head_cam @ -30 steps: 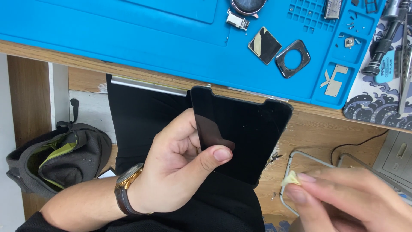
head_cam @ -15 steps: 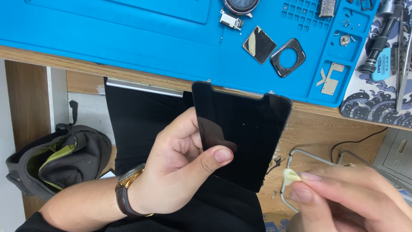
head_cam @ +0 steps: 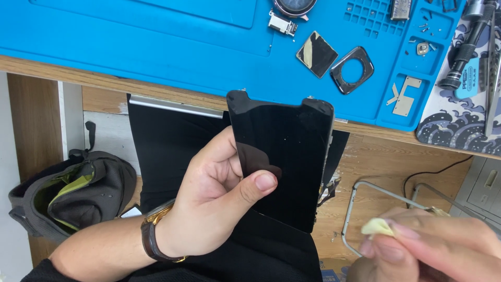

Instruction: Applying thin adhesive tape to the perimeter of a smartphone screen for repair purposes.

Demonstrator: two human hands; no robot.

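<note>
- Counts: 1 phone screen panel (head_cam: pixel 284 162), black glass w/ notch at the top edge; 1 square black chip-like plate (head_cam: pixel 317 54); 1 rounded-square metal frame (head_cam: pixel 352 70); 1 round watch body (head_cam: pixel 294 6), partly cut off at the top; 1 small metal connector part (head_cam: pixel 282 24); 1 blue work mat (head_cam: pixel 156 36); 1 grey-green bag (head_cam: pixel 68 193) on the floor at left.
- Left hand (head_cam: pixel 219 203) is gripping the screen panel below the desk edge, over the lap. Thumb (head_cam: pixel 255 185) is pressing flat on the glass front, lower-left area; other fingers are curling behind the left edge. Fingers are narrow, clamping the panel.
- Panel is sitting upright-ish, glass facing the cam, top edge overlapping the mat's front rim.
- Left wrist is wearing 1 watch (head_cam: pixel 154 237), gold case, dark strap.
- Right hand (head_cam: pixel 433 245), lower right, blurry, is pinching 1 small pale yellow wad (head_cam: pixel 377 226) betw thumb and fingertips. Fingers are closed tight on it. Can't tell the material.
- Wad is sitting well apart from the panel, to its right.
- Behind the right hand: wire-frame stand (head_cam: pixel 355 209) on the wooden floor, 1 black cable (head_cam: pixel 433 172) running nearby.
- Mat's right side: 1 black screwdriver handle (head_cam: pixel 464 52) lying on a wave-pattern pad (head_cam: pixel 459 122).
</note>
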